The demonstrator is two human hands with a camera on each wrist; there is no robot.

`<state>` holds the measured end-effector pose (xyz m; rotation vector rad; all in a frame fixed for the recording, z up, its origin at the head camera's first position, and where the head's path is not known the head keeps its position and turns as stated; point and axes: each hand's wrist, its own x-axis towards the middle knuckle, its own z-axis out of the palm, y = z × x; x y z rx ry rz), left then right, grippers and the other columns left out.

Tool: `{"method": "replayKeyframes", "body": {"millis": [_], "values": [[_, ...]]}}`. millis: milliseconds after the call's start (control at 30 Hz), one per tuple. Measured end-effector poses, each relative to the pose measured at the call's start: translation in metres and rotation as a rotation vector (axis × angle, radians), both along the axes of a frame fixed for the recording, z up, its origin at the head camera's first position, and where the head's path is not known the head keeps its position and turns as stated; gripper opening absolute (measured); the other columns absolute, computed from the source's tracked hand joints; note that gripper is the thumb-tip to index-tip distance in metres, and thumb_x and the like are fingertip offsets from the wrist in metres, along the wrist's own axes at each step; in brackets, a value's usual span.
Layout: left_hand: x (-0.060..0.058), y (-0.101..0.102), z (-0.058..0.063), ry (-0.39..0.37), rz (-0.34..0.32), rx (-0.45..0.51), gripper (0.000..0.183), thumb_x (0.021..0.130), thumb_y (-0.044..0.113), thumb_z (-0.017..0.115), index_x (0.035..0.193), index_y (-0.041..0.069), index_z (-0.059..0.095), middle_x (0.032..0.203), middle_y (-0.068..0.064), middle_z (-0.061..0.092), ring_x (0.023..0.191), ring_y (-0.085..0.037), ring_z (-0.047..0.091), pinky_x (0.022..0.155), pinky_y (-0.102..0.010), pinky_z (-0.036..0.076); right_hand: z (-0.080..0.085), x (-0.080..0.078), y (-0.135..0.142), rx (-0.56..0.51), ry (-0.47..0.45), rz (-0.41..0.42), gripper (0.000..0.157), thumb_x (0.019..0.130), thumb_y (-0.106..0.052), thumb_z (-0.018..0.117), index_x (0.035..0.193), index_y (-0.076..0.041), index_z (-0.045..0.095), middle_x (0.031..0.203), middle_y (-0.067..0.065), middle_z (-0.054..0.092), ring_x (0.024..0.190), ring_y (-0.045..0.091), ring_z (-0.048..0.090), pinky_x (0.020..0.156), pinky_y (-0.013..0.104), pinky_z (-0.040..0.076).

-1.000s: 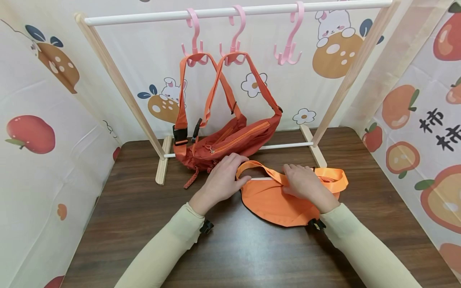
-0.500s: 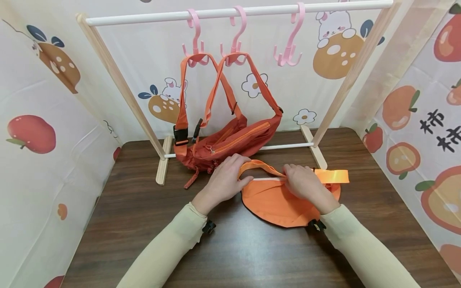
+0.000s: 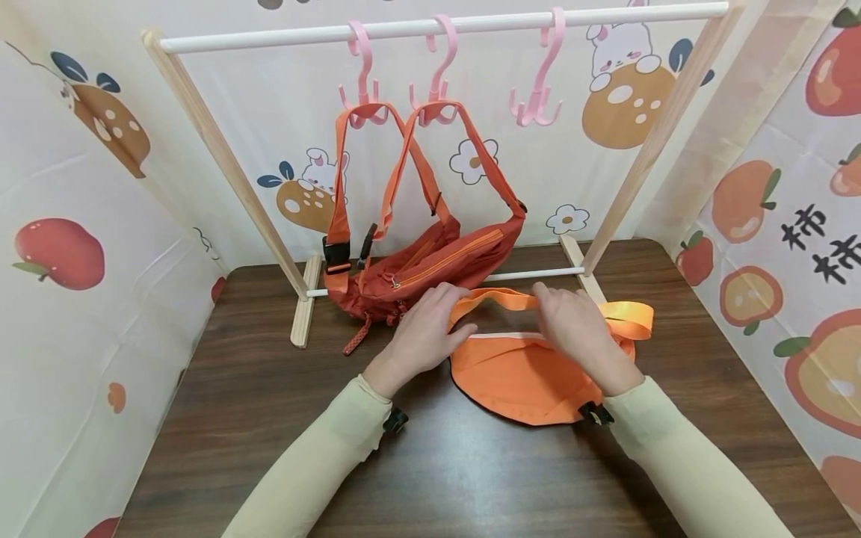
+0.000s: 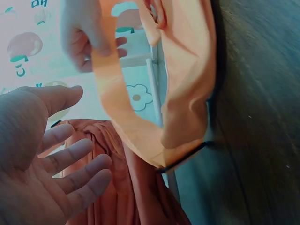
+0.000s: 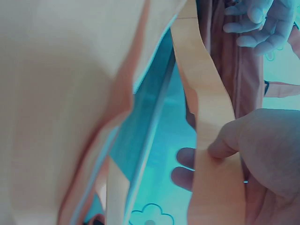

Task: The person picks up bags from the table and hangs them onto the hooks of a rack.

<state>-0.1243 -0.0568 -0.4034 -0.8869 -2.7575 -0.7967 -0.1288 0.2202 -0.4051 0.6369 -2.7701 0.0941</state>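
A bright orange waist bag (image 3: 521, 381) lies on the table with its white zip along the top edge. My right hand (image 3: 581, 332) pinches its strap (image 3: 504, 297) between thumb and fingers, as the right wrist view shows, and holds it up above the bag. Beside the strap's left end is my left hand (image 3: 427, 329). In the left wrist view its fingers (image 4: 77, 178) are spread and relaxed, with nothing between them. A black buckle (image 3: 595, 413) sticks out at the bag's lower right, near the right cuff.
A rack with a white rail (image 3: 269, 36) stands at the back. Rust-red bags (image 3: 444, 261) hang by their straps from two pink hooks (image 3: 440, 71), just behind my left hand. Another pink hook (image 3: 538, 82) on the right bears no bag. Printed cloth walls (image 3: 67, 329) enclose the table.
My right hand has moved slightly up and right, lifting the strap away from the bag's top edge. The left hand has shifted very little, and the hanging bags are still.
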Motion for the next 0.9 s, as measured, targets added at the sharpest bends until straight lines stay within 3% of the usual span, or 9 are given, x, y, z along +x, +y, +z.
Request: {"method": "replayKeyframes", "body": {"millis": [167, 300, 400, 533, 700, 900], "values": [[-0.003, 0.009, 0.005, 0.035, 0.0, 0.007, 0.062, 0.097, 0.035, 0.08, 0.149, 0.012, 0.055, 0.139, -0.005, 0.057, 0.119, -0.021, 0.056, 0.1, -0.038, 0.051, 0.007, -0.001, -0.001, -0.041, 0.12, 0.009, 0.009, 0.094, -0.002, 0.067, 0.099, -0.003, 0.06, 0.074, 0.009, 0.065, 0.07, 0.032, 0.067, 0.06, 0.041, 0.044], [-0.006, 0.019, 0.011, 0.066, 0.005, 0.02, 0.07, 0.096, 0.035, 0.081, 0.154, 0.011, 0.049, 0.145, -0.006, 0.054, 0.129, -0.023, 0.053, 0.109, -0.04, 0.047, 0.016, 0.0, -0.003, -0.074, 0.192, 0.034, 0.008, 0.098, -0.003, 0.066, 0.105, -0.004, 0.062, 0.086, 0.011, 0.072, 0.08, 0.034, 0.071, 0.072, 0.045, 0.049], [-0.009, 0.027, 0.015, 0.078, 0.004, 0.048, 0.075, 0.095, 0.035, 0.082, 0.156, 0.01, 0.046, 0.148, -0.007, 0.053, 0.132, -0.024, 0.052, 0.112, -0.04, 0.045, 0.023, 0.002, -0.003, -0.119, 0.232, 0.083, 0.014, 0.099, -0.001, 0.065, 0.112, -0.003, 0.064, 0.098, 0.013, 0.074, 0.089, 0.036, 0.071, 0.081, 0.05, 0.052], [-0.012, 0.038, 0.021, 0.089, -0.007, 0.081, 0.077, 0.096, 0.035, 0.082, 0.157, 0.008, 0.044, 0.149, -0.009, 0.053, 0.131, -0.024, 0.053, 0.111, -0.04, 0.046, 0.035, 0.006, -0.008, -0.172, 0.295, 0.179, 0.024, 0.096, 0.004, 0.07, 0.119, -0.002, 0.065, 0.111, 0.014, 0.073, 0.094, 0.037, 0.07, 0.076, 0.049, 0.053], [-0.014, 0.05, 0.03, 0.069, -0.041, 0.154, 0.071, 0.098, 0.022, 0.079, 0.157, 0.006, 0.044, 0.144, -0.011, 0.058, 0.121, -0.023, 0.057, 0.102, -0.038, 0.051, 0.048, 0.008, -0.021, -0.196, 0.377, 0.299, 0.034, 0.089, 0.005, 0.081, 0.118, -0.001, 0.065, 0.114, 0.014, 0.071, 0.092, 0.035, 0.07, 0.07, 0.047, 0.056], [-0.016, 0.058, 0.039, -0.023, -0.049, 0.318, 0.047, 0.101, -0.001, 0.064, 0.146, 0.003, 0.052, 0.131, -0.01, 0.065, 0.106, -0.018, 0.064, 0.093, -0.029, 0.055, 0.055, 0.011, -0.033, -0.276, 0.348, 0.351, 0.043, 0.087, 0.007, 0.082, 0.126, 0.003, 0.063, 0.119, 0.018, 0.069, 0.097, 0.036, 0.07, 0.077, 0.05, 0.06]]}}
